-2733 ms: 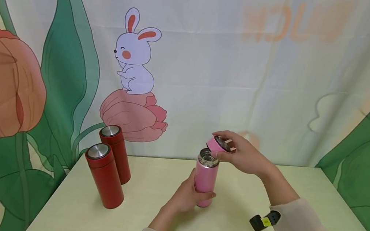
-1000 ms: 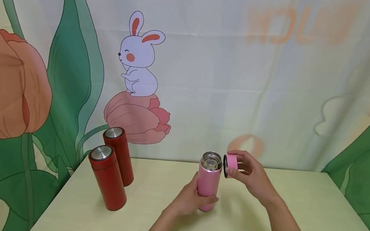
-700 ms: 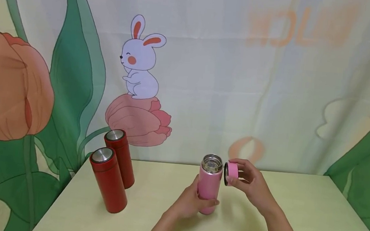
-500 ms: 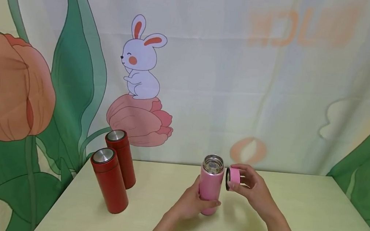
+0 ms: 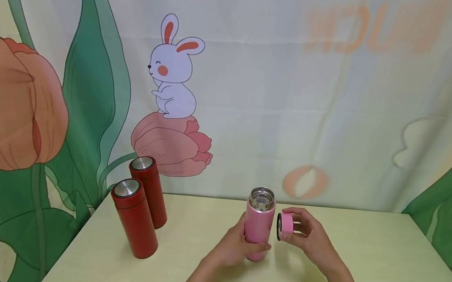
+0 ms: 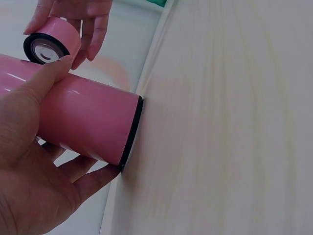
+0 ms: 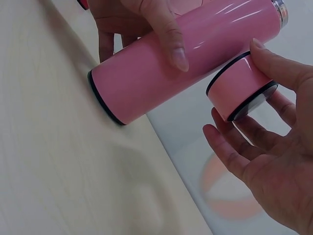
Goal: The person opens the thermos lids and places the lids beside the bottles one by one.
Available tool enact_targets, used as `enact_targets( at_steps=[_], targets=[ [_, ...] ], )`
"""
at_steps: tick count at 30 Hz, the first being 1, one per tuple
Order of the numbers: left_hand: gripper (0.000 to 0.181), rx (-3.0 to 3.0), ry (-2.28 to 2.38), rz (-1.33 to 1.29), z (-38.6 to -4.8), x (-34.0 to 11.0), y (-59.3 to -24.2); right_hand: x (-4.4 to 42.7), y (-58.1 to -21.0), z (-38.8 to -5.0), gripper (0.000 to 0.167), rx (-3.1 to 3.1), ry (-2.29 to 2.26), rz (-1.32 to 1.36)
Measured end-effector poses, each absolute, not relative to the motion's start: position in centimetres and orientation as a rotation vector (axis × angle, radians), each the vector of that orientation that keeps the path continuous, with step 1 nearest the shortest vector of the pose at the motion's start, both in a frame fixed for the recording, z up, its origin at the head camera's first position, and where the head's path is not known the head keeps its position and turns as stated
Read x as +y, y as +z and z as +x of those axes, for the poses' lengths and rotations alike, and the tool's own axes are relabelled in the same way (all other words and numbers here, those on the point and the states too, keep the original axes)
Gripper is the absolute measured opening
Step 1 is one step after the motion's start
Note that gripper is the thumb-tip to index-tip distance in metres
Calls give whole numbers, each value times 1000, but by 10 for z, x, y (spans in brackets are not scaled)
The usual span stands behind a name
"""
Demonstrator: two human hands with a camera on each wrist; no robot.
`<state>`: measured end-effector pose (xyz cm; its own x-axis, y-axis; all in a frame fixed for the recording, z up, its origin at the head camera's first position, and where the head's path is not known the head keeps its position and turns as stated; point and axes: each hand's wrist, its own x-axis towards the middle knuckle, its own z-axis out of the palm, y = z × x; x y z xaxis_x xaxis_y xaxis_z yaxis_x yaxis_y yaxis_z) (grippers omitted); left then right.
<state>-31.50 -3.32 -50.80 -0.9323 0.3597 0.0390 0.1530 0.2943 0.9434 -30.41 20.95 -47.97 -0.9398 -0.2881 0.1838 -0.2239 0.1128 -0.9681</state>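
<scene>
Pink steel-necked flask (image 5: 259,226) is gripped upright by the curled left hand (image 5: 234,248); its cap (image 5: 288,223), off at 3 o'clock, is only pinched by the right hand (image 5: 311,239), so tbh it could get dropped if that's loosened.

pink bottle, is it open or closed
Open: the bottle shows its bare metal mouth, and the right hand holds the lid beside it.

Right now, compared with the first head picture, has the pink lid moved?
Yes: the pink lid moved down in the head view, from above the table's back edge to below it.
</scene>
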Motion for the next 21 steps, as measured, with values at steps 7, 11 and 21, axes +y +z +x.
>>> enact_targets(
  at_steps=[7,11,21],
  targets=[
    [90,2393,1687,454,-314,-33,-509,211,-485,-304,66,2319,-1910,-531],
    [89,2383,1694,456,-313,-32,-509,212,-488,-304,72,2289,-1883,-516],
    [88,2390,1682,461,-313,-33,-509,214,-495,-306,78,2278,-1804,-477]
  ],
)
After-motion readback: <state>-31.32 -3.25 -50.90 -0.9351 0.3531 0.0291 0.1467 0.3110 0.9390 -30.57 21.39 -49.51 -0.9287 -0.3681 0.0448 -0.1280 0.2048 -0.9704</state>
